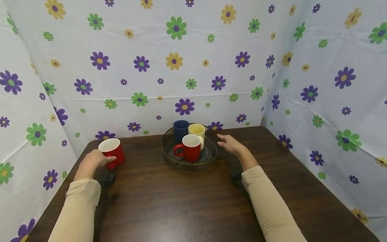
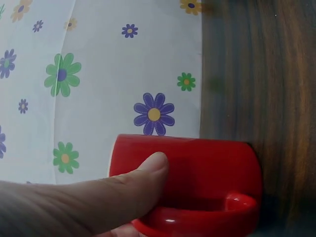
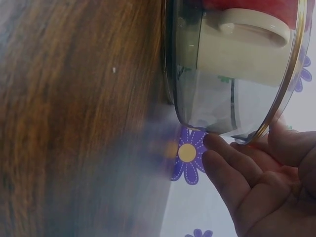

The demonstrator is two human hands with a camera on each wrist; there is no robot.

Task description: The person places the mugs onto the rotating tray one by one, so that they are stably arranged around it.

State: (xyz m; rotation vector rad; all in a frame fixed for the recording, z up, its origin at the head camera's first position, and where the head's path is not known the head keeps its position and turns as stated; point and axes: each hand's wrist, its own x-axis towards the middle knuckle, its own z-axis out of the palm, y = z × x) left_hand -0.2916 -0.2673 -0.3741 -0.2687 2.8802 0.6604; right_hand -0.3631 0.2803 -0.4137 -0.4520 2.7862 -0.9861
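Handle of glossy red white-lined mug, frame left, pinched by your left hand, likely for control; right hand spread beside round smoky-glass bowl, mid-frame.

- A dark brown wood-grain table, its far corners rounded (a pale sheen lies on the nearer part).
- A white back cloth behind it, printed with purple, green and yellow flowers, a crease running across its lower half.
- Matching cloth on the left side and right side, both creased too.
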